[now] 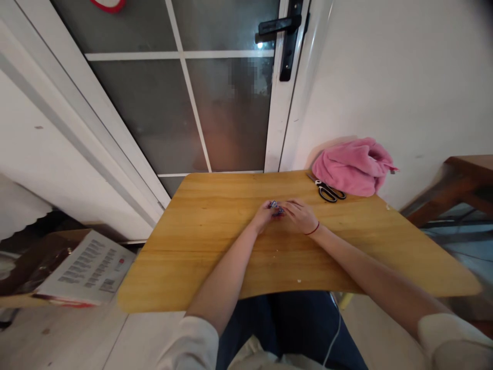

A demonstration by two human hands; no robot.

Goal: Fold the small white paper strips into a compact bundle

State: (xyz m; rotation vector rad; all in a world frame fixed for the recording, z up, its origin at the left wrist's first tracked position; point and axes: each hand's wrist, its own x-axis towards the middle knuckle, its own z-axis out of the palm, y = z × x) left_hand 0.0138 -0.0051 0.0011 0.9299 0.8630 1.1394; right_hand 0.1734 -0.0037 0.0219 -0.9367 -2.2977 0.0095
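Both of my hands meet over the middle of the wooden table (215, 231). Between them is a small blue-and-white patterned item (274, 205), possibly a packet; its kind is too small to make out. My left hand (263, 216) is closed around its left side. From the right, my right hand (302, 216), with a thin red cord at the wrist, curls its fingers over the other side. The fingers cover much of the item. Black-handled scissors (327, 192) lie beyond my right hand, apart from it.
A crumpled pink cloth (352, 167) sits at the table's back right corner, beside the scissors. Behind the table stands a door with glass panes and a black handle (280, 24). An open cardboard box (88, 272) is on the left. Tiny white scraps dot the tabletop.
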